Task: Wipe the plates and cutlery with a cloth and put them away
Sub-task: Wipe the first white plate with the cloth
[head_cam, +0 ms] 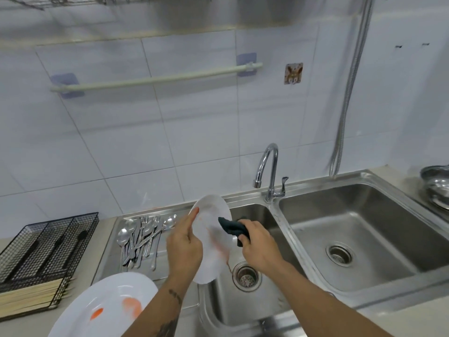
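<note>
- Nearest the lens: 2 bare forearms are reaching up from the bottom edge; a large white plate (104, 307) is lying at lower left on the counter, carrying 2 orange smears.
- Left hand (184, 246) is gripping a second white plate (213, 237) by its left rim, index finger extended along the edge, remaining fingers curled behind it. Plate is tilting nearly upright over the left sink basin (257, 305), with a faint reddish streak running down its face.
- Right hand (260, 246) is clenching a dark green cloth (233, 228), fingers wrapped fully round it; the cloth's free end is touching the plate face near its upper right part.
- Cutlery (143, 237), spoons and forks in a loose pile, is lying on the steel drainboard (109, 254) just left of the held plate.
- Black wire basket (46, 246) is sitting at far left on the counter, divided into compartments with dark-handled items inside; pale chopsticks (31, 295) are filling its front compartment.
- Chrome tap (269, 171) is standing between the 2 basins; right sink basin (364, 229) is showing its drain.
- Steel bowl (437, 186) is resting at the right edge of the counter.
- Tiled wall is carrying a white towel rail (155, 80) and a metal hose (349, 88).
</note>
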